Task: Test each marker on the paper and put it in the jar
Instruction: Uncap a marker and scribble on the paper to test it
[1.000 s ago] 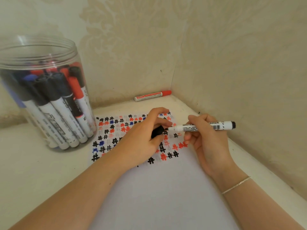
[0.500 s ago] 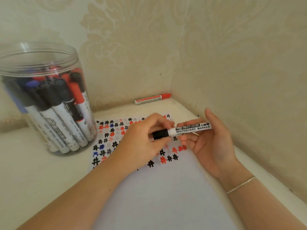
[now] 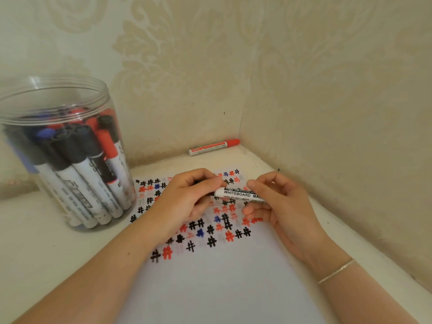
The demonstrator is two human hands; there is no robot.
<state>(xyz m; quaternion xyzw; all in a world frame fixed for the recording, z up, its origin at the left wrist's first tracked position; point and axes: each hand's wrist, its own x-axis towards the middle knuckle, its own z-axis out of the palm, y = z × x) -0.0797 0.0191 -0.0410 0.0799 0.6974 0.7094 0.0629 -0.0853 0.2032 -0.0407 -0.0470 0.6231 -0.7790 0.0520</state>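
A white whiteboard marker (image 3: 238,194) with a black cap lies level between my hands, above the paper (image 3: 222,277). My left hand (image 3: 189,202) grips its capped end, which is mostly hidden in the fingers. My right hand (image 3: 278,204) holds the white barrel between thumb and fingers. The paper's far part is covered with several black, red and blue hash marks. A clear plastic jar (image 3: 60,146) stands open at the left, with several black, red and blue markers upright in it.
A red-capped marker (image 3: 214,146) lies against the back wall near the corner. Wallpapered walls close the ledge at the back and the right. The cream ledge (image 3: 35,242) runs to the left under the jar.
The cap went onto the marker: my left hand pushed it over the tip. My right hand shifted from a writing grip to holding the barrel level.
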